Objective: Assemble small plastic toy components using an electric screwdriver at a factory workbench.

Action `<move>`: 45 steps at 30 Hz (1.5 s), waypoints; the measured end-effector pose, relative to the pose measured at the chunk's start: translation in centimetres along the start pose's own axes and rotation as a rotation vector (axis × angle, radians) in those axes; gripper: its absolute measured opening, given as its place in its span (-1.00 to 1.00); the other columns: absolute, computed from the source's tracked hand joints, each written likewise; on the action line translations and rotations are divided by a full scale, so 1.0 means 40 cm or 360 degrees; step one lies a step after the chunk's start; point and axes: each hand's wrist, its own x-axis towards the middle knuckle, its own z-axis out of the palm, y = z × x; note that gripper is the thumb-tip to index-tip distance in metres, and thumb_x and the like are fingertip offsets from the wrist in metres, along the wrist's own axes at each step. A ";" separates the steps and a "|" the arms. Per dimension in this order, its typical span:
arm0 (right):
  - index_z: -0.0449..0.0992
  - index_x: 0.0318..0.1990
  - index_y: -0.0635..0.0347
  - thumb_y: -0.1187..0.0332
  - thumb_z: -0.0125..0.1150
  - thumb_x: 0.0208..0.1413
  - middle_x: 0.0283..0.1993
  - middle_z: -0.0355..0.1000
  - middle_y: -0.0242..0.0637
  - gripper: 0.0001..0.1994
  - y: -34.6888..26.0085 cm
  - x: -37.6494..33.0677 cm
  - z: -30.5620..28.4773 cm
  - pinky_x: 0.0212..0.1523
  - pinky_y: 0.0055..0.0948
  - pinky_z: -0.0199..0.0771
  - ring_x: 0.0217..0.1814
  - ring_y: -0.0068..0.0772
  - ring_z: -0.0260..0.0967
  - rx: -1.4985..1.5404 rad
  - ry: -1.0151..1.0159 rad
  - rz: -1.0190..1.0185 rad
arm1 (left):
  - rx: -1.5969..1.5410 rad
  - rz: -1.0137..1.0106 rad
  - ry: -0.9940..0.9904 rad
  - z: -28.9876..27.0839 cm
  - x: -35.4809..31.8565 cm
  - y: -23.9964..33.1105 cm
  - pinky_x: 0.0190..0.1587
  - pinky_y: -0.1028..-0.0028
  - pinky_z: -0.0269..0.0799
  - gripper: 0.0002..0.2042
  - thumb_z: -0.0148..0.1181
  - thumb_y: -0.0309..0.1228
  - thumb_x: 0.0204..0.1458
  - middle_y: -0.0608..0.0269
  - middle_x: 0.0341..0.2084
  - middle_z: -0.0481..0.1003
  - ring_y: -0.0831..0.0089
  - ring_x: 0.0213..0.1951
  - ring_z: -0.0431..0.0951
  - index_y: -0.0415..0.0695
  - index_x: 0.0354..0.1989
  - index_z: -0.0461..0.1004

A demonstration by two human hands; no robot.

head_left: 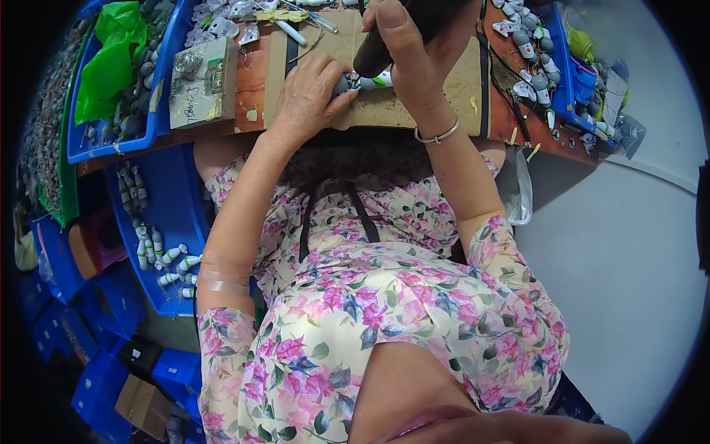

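On the cardboard pad (414,111) lies a small handheld device (381,81), grey and white with a green stripe. Fingers of my left hand (307,96) are closed on its grey end and press it to the cardboard. My right hand (418,66) is wrapped round a thick black tool (381,52) that looks like an electric screwdriver. The tool slants down, its narrow end over the middle of the device; the exact contact point is too small to tell. The tool's upper part runs out of view.
Blue bins (159,122) with grey parts and green plastic (111,59) stand at left; a box (200,89) with metal bits is beside them. More devices (529,48) lie at right near a black cable (510,100). A lower blue tray (166,214) holds several white-and-green devices.
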 end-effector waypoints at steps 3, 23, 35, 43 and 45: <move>0.07 0.16 0.16 0.35 0.30 0.00 -0.19 0.27 -0.36 -0.38 -0.003 0.000 0.006 -0.27 -0.61 0.32 -0.27 -0.59 0.26 -0.0020 -0.0075 -0.0024 | 0.0024 0.0025 0.0031 -0.002 0.000 0.003 -0.12 0.26 0.31 -0.70 0.26 -0.29 -0.12 0.18 -0.30 0.34 0.18 -0.14 0.37 -0.10 -0.23 0.40; 0.17 0.04 0.14 0.32 0.27 0.03 -0.24 0.32 -0.35 -0.53 -0.034 -0.003 -0.003 -0.30 -0.59 0.36 -0.31 -0.59 0.31 0.0003 -0.0017 0.0131 | 0.0040 0.0029 0.0020 0.000 -0.002 0.001 -0.14 0.26 0.31 -0.69 0.28 -0.30 -0.15 0.20 -0.32 0.35 0.19 -0.17 0.38 -0.12 -0.26 0.37; 0.12 0.14 0.20 0.42 0.36 -0.06 -0.15 0.32 -0.28 -0.37 -0.042 -0.014 0.028 -0.28 -0.57 0.38 -0.24 -0.54 0.32 0.0138 -0.0083 -0.0046 | 0.0081 0.0148 0.0091 0.006 -0.008 -0.003 -0.13 0.26 0.30 -0.65 0.28 -0.30 -0.15 0.19 -0.28 0.33 0.18 -0.17 0.38 -0.13 -0.22 0.34; 0.04 0.20 0.22 0.49 0.39 -0.11 0.01 0.27 -0.22 -0.27 -0.040 -0.032 0.023 -0.10 -0.50 0.38 -0.04 -0.42 0.31 0.0171 -0.0131 0.0128 | 0.0077 0.0149 0.0032 0.013 -0.008 -0.007 -0.12 0.27 0.30 -0.64 0.28 -0.32 -0.16 0.18 -0.26 0.33 0.17 -0.16 0.38 -0.14 -0.19 0.33; 0.02 0.21 0.21 0.48 0.37 -0.09 -0.01 0.27 -0.25 -0.26 -0.042 -0.029 0.015 -0.11 -0.54 0.36 -0.04 -0.45 0.29 0.0172 -0.0138 0.0128 | 0.0071 0.0149 0.0025 0.011 -0.006 -0.006 -0.11 0.27 0.30 -0.64 0.28 -0.33 -0.16 0.17 -0.26 0.33 0.17 -0.16 0.38 -0.14 -0.19 0.33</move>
